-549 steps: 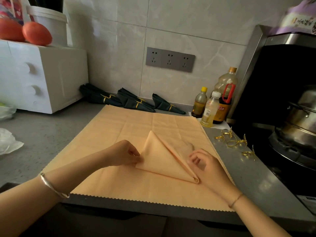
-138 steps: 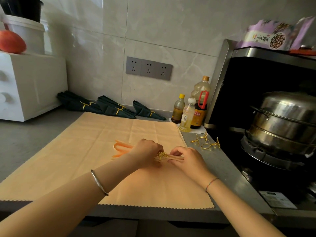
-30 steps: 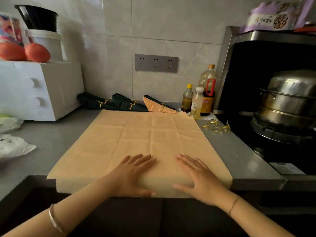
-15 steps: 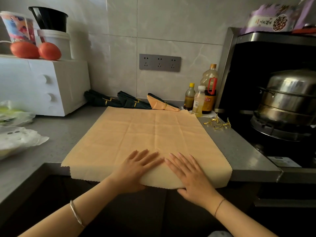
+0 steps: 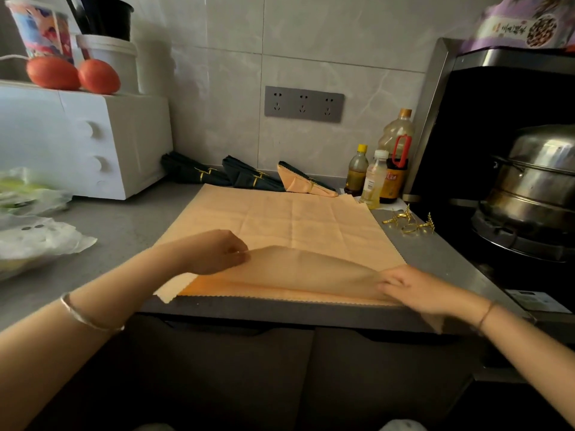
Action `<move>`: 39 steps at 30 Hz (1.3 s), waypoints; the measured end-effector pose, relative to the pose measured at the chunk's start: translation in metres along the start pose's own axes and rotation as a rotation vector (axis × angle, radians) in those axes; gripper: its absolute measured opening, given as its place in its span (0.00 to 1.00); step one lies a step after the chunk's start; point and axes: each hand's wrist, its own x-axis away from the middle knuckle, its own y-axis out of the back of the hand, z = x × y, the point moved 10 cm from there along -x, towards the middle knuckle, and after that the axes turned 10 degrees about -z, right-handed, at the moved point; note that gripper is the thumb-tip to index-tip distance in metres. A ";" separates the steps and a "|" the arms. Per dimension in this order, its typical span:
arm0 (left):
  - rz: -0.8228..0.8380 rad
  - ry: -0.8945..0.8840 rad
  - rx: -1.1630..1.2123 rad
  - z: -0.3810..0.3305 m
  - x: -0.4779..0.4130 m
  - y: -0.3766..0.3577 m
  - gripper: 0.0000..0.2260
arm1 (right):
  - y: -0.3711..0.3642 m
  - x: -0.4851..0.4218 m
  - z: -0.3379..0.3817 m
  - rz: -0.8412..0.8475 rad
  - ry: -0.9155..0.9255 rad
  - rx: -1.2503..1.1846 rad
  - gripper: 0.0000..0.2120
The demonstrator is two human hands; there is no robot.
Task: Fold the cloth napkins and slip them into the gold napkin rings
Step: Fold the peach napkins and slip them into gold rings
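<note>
Along the near edge of the tabletop (image 5: pixel 118 234), in the head view, the person's left hand (image 5: pixel 217 253) pinches the top peach napkin (image 5: pixel 311 269) between thumb and curled fingers and holds it raised off the stack. The right hand (image 5: pixel 407 286) grips the same sheet low at its near right corner, fingers closed on the cloth. Held at two points like that, the sheet peels away from the spread peach napkins (image 5: pixel 295 216) lying flat beneath, probably so it can be carried over into a first fold. Against the back wall lie the finished pieces, out of the working space: dark green napkins (image 5: pixel 249 178) in rings, and one folded peach napkin (image 5: pixel 303 185) ringed beside them. Loose gold napkin rings (image 5: pixel 407 223) wait on the right near the oil bottles (image 5: pixel 373 178), within easy reach of the right hand.
</note>
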 end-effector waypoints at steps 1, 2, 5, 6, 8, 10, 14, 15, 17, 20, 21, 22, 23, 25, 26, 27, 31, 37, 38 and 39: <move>0.029 0.021 0.013 0.008 -0.003 0.003 0.18 | 0.006 -0.005 -0.006 0.041 -0.022 0.018 0.13; 0.062 0.038 0.028 0.012 -0.005 0.007 0.18 | 0.011 -0.007 -0.011 0.089 -0.033 0.028 0.15; 0.165 0.121 0.088 0.027 -0.009 0.012 0.16 | 0.018 -0.012 -0.018 0.231 -0.054 -0.051 0.20; 0.221 0.150 0.122 0.029 -0.008 0.012 0.14 | 0.018 -0.010 -0.019 0.287 -0.076 -0.097 0.19; 0.386 0.208 0.195 0.032 -0.003 0.006 0.09 | 0.015 -0.005 -0.024 0.431 -0.134 -0.168 0.16; 0.536 0.260 0.240 0.034 0.001 0.002 0.07 | 0.014 0.001 -0.030 0.579 -0.183 -0.192 0.20; 0.567 0.285 0.344 0.043 -0.010 0.010 0.09 | 0.028 -0.017 -0.025 0.600 -0.166 -0.272 0.21; 0.526 0.270 0.346 0.048 -0.019 0.013 0.09 | 0.034 -0.030 -0.024 0.530 -0.167 -0.289 0.22; 0.365 0.260 0.315 0.067 -0.044 0.021 0.08 | 0.049 -0.063 -0.030 0.337 -0.180 -0.300 0.16; 0.046 0.277 0.252 0.102 -0.089 0.034 0.04 | 0.057 -0.116 -0.052 0.119 -0.158 -0.145 0.18; -0.063 0.262 0.206 0.110 -0.103 0.039 0.06 | 0.055 -0.132 -0.059 0.064 -0.149 -0.074 0.21; -0.158 0.250 0.162 0.116 -0.114 0.042 0.06 | 0.054 -0.145 -0.066 0.003 -0.144 -0.017 0.21; -0.238 0.249 0.135 0.120 -0.123 0.044 0.04 | 0.053 -0.157 -0.072 -0.059 -0.144 0.025 0.19; -0.337 0.266 0.123 0.129 -0.139 0.040 0.02 | 0.053 -0.179 -0.078 -0.182 -0.146 0.054 0.16; -0.360 0.272 0.110 0.133 -0.146 0.036 0.02 | 0.052 -0.187 -0.079 -0.234 -0.150 0.042 0.14; -0.367 0.280 0.083 0.136 -0.153 0.029 0.02 | 0.050 -0.194 -0.082 -0.273 -0.168 0.025 0.12; -0.459 0.315 0.000 0.143 -0.180 0.013 0.07 | 0.040 -0.217 -0.096 -0.333 -0.227 0.050 0.09; -0.540 0.366 -0.044 0.161 -0.212 0.008 0.07 | 0.036 -0.241 -0.107 -0.371 -0.259 0.078 0.04; -0.550 0.377 -0.047 0.164 -0.214 0.007 0.06 | 0.035 -0.244 -0.108 -0.372 -0.260 0.085 0.04; -0.553 0.384 -0.051 0.167 -0.218 0.005 0.06 | 0.034 -0.246 -0.108 -0.374 -0.260 0.094 0.04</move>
